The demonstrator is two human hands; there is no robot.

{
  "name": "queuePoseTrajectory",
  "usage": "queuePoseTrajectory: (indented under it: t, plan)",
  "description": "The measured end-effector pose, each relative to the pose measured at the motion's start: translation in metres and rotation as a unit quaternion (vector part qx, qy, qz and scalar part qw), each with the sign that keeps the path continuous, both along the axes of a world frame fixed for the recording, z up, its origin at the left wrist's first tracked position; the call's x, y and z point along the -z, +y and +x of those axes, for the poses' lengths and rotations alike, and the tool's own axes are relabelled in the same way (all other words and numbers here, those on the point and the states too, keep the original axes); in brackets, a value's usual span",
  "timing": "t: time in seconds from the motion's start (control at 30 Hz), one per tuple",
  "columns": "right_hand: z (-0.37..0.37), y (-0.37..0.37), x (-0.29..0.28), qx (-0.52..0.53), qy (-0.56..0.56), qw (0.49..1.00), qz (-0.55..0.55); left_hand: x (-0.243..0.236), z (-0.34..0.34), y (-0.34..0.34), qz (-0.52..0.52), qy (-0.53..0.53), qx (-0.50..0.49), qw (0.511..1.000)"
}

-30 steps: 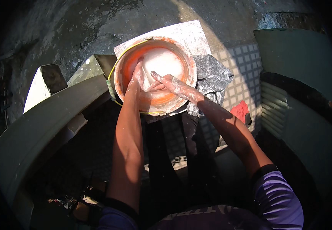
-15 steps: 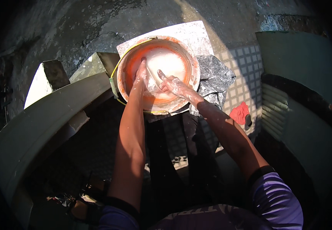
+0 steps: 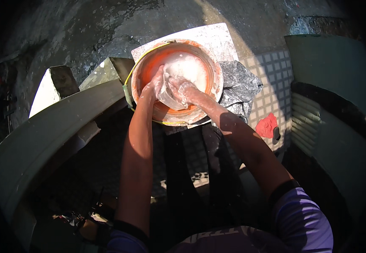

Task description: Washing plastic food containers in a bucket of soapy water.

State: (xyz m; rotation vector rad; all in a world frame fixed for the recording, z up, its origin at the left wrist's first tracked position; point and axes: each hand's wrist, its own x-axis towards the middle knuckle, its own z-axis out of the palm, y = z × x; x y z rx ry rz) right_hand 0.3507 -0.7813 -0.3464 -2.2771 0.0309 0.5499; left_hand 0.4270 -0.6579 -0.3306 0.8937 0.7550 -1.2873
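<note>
An orange bucket (image 3: 216, 69) with a white-crusted rim holds milky white, frothy liquid (image 3: 193, 69). Both hands are inside it, wet and smeared with white. Between them is a whitish, translucent piece (image 3: 169, 98), whose exact kind I cannot make out. My left hand (image 3: 158, 80) grips its left side, fingers pointing away from me. My right hand (image 3: 183, 89) is closed against its right side, the fingertips partly hidden by the piece and the splashing liquid.
The bucket stands on a white-stained board (image 3: 216, 38), its yellow handle (image 3: 129, 78) hanging left. Crumpled grey plastic sheeting (image 3: 240, 84) lies to the right, with a red cloth (image 3: 267, 125) on the tiles beyond. A curved pale ledge (image 3: 52, 118) runs along the left.
My right hand has moved left and its raised thumb has come down onto the whitish piece. The piece is tilted more toward me, and the liquid behind it is now churned and splashing.
</note>
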Motion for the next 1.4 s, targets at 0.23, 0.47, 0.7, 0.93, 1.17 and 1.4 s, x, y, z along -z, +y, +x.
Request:
queuePoseTrajectory:
  t: [0.23, 0.47, 0.7, 0.93, 1.17, 1.4]
  plan:
    - [-0.042, 0.028, -0.048, 0.108, 0.217, 0.828, 0.505, 0.036, 0.0, 0.07, 0.172, -0.171, 0.013, 0.97]
    - [0.012, 0.022, -0.023, 0.08, 0.437, 0.852, 0.277, -0.034, -0.011, 0.008, 0.04, -0.034, 0.013, 0.999]
    - [-0.016, 0.06, -0.063, 0.13, 0.294, 0.74, 0.591, -0.039, -0.015, 0.049, 0.093, -0.117, -0.122, 0.981]
    - [-0.001, 0.042, -0.059, -0.181, 0.071, 0.978, 0.074, -0.073, -0.037, 0.023, 0.006, -0.098, -0.156, 0.983]
    - [0.012, 0.043, -0.066, -0.519, -0.427, 0.347, -0.654, -0.045, -0.038, 0.037, -0.017, -0.046, -0.265, 0.963]
    - [0.018, 0.021, -0.082, -0.352, 0.134, 0.922, -0.084, -0.066, -0.038, 0.046, 0.033, -0.085, -0.189, 0.978]
